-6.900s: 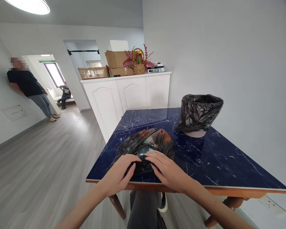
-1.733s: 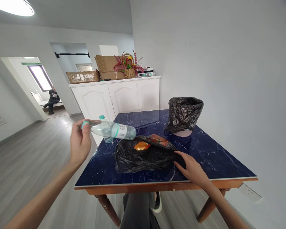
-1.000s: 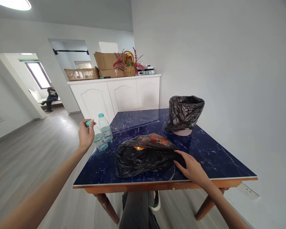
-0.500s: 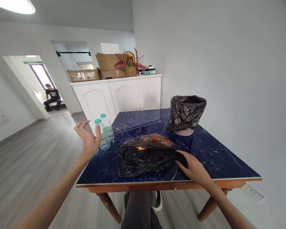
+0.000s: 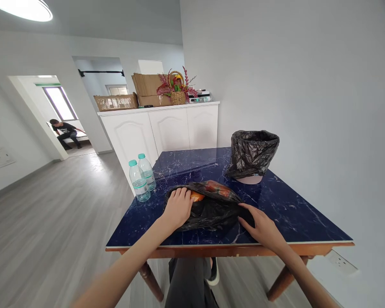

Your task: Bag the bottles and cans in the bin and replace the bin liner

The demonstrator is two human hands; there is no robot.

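A black plastic bag (image 5: 213,216) lies on its side on the blue marbled table, its mouth facing me. Reddish contents (image 5: 217,188) show through its thin film at the top. My left hand (image 5: 178,208) is closed over the bag's left part, thumb beside an orange package (image 5: 197,196) in the opening. Whether the fingers also touch that package I cannot tell. At the bag's right end, my right hand (image 5: 263,226) pinches the edge between thumb and fingers.
Two water bottles (image 5: 140,184) with teal caps stand at the table's left edge. A bin lined with a black bag (image 5: 254,154) stands at the back right. Behind is a white cabinet (image 5: 170,132) with cardboard boxes and a flower basket (image 5: 178,97). A person (image 5: 67,132) sits in a far room.
My left hand has come from beside the bottles, where it was raised and open, rightward and down onto the bag. My right hand stays on the bag's edge. The seated person leans over.
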